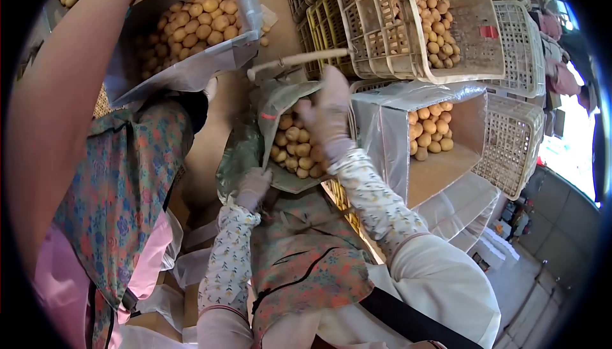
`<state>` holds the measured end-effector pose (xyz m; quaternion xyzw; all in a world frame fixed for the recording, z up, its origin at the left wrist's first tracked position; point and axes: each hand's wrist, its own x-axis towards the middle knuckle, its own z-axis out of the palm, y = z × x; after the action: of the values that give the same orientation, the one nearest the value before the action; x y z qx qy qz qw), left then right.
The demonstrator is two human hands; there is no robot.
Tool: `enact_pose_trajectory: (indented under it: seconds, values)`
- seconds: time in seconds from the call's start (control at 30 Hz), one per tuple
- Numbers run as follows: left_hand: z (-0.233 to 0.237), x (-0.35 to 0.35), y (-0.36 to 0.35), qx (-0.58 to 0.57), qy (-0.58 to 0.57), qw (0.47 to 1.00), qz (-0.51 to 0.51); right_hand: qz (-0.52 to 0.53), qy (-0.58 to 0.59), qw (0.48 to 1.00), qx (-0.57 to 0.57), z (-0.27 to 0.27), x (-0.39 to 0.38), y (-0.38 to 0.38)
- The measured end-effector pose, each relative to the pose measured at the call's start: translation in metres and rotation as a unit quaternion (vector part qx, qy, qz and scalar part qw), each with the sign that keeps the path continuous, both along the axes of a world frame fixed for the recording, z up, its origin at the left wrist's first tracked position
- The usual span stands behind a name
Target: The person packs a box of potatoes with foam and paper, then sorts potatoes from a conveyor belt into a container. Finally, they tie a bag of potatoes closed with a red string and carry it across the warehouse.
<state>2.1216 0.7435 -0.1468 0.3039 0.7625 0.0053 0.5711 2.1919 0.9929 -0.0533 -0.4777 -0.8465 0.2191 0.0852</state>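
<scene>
A box lined with clear plastic (275,97) holds several small yellow-brown fruit (294,148). My left hand (252,186), in a white glove and a flowered sleeve, grips the liner and the box's near edge from below. My right hand (328,116), gloved too, lies inside the box on the fruit. Its fingers are stretched towards the far rim, and I see nothing held in them.
A co-worker stands close at the left, with a bare arm (70,94) raised and a flowered apron (124,183). Above is another lined box of fruit (197,21). Right of my hands are a lined box (440,126) and stacked plastic crates (414,24), some holding fruit.
</scene>
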Motion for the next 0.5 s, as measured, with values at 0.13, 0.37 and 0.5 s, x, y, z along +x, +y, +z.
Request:
enact_pose_trajectory:
  seconds: [0.13, 0.37, 0.5]
  values:
    - [-0.078, -0.003, -0.014, 0.03, -0.079, 0.989, 0.117, -0.131, -0.163, 0.952, -0.226, -0.057, 0.066, 0.017]
    - [-0.072, 0.006, -0.018, -0.149, 0.012, 0.988, -0.046, -0.041, -0.36, 0.872, -0.329, -0.102, 0.101, -0.006]
    - [-0.07, 0.015, -0.079, -0.093, 0.006, 0.992, -0.08, 0.011, -0.405, 0.844, -0.352, -0.095, 0.09, -0.039]
